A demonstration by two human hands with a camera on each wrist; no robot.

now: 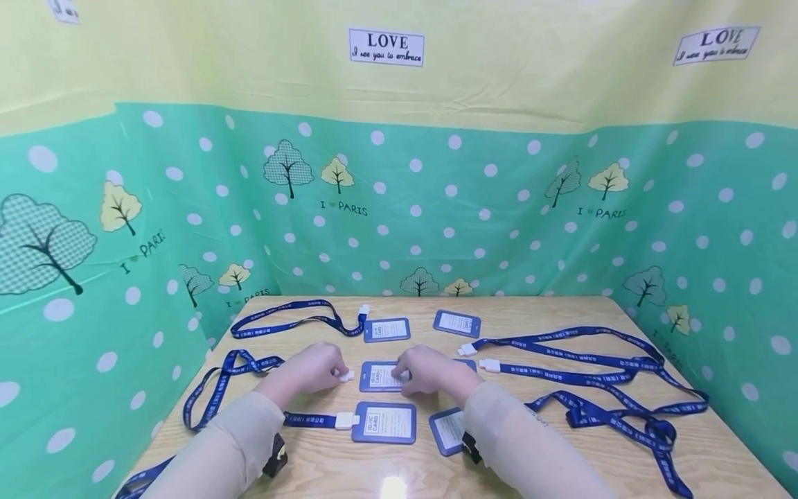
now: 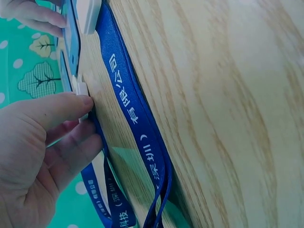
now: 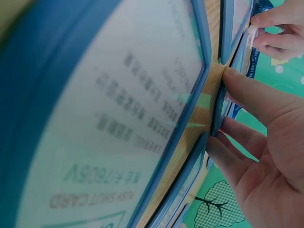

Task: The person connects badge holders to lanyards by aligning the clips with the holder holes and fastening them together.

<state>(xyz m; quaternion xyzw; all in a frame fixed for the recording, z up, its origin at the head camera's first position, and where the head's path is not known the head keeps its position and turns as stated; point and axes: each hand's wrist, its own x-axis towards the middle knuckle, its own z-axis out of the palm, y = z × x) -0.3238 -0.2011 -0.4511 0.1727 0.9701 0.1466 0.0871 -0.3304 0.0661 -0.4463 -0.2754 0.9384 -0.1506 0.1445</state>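
- Holder (image 1: 376, 376) lies flat near mid-table; we take it as clock centre, twelve toward the curtain (image 1: 411, 229).
- Left hand (image 1: 316, 367) at nine o'clock: thumb and fingers pinch a white clip (image 1: 346, 376), no spare gap between them.
- We reckon it's held by the clip, not the strap (image 2: 115, 197), because stiff plastic aims better than limp ribbon. Clip's free end faces the holder's nine o'clock end, just apart in the head view.
- Right hand (image 1: 430, 371) at three: fingers bent, thumb parted from them about as far as the holder is wide, gripping its opposite long edges. Probably steadying it; nine o'clock end left uncovered.
- Near holder (image 1: 391, 423) at six has another clip (image 1: 343, 421) touching its end; far holder (image 1: 386, 330) at twelve has one by its ten o'clock corner. Loose lanyards (image 1: 561, 378) spread from three to four, seemingly for easy reach.
- Looks: blue frame, white card, boxed "ID/IC CARD" turned sideways, small print partly under the right hand. Clip plain white, strap dark blue with white lettering.
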